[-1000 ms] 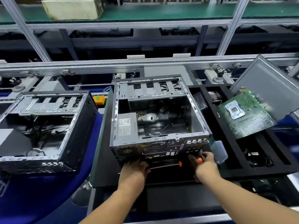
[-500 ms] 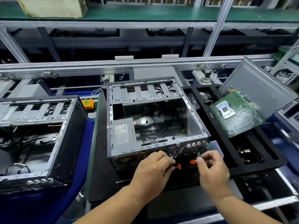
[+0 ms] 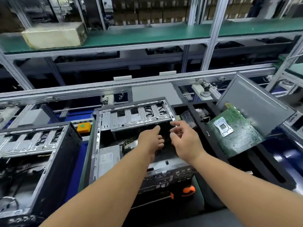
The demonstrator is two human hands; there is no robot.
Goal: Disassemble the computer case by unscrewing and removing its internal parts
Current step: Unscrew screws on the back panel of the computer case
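Change: half a second ago both hands were at the near rear panel of the computer case (image 3: 137, 118), fingers around the orange-handled screwdriver (image 3: 186, 190); now both reach forward over the open case, and the screwdriver lies alone on the dark mat, well behind the wrists, just below the port panel.
View shift: the camera now looks higher, so more of the green shelf (image 3: 147, 34) and its pale box (image 3: 54, 34) shows.
Writing: the power supply (image 3: 106, 158), just left of the left forearm, carries a white label with small print, too blurred to read. No other text can be made out.
Left hand (image 3: 151, 140): stretched over the case's cavity, index finger extended toward the silver drive cage, the other fingers loosely curled, holding nothing.
Right hand (image 3: 185, 141): just beside the left hand, apart from it, palm turned left, fingers spread and lightly bent, holding nothing.
Arms: both forearms bare, running from the bottom corners and converging over the case.
Case: directly under both hands, open side up.
Right of right hand: a green motherboard (image 3: 236, 130) tilted in a black foam tray (image 3: 265, 171), a grey panel (image 3: 255, 102) propped behind it.
Left of left hand: a second open case (image 3: 32, 153).
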